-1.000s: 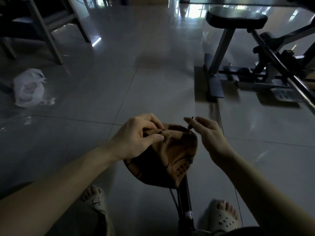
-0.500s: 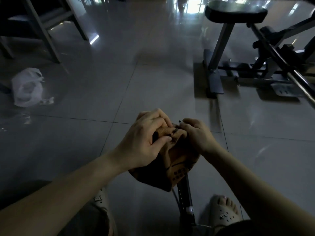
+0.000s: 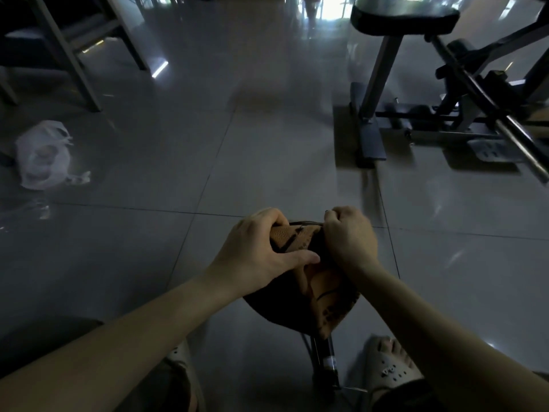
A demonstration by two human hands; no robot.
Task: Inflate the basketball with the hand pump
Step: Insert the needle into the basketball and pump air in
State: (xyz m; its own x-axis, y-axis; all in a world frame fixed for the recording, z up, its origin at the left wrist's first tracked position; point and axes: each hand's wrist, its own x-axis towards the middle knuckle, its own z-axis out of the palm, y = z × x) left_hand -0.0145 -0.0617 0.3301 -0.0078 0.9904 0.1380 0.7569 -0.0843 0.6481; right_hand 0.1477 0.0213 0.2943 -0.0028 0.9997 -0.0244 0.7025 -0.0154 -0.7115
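On the glossy grey tile floor [image 3: 267, 162], between two feet in pale perforated foam sandals [image 3: 389, 368], a deflated basketball [image 3: 325, 295] hangs in both hands above the hand pump [image 3: 325, 362]. The ball is a slack, folded shell: pebbled orange-brown skin with black seams, caved in on the near side so that it forms a dark bowl. The left hand [image 3: 261, 254] has a narrow grip on it, the fingers curled over the top fold and the thumb laid flat across the skin. The right hand [image 3: 349, 236] is a tight fist set against the ball's upper edge; whether its grip pinches the skin or something small, I cannot tell. The pump is a slim dark tube with a pale band, and the ball hides its top. A crumpled white plastic bag [image 3: 43, 156] lies well to the left. A padded black seat on angular metal legs [image 3: 404, 17] stands at the far right.
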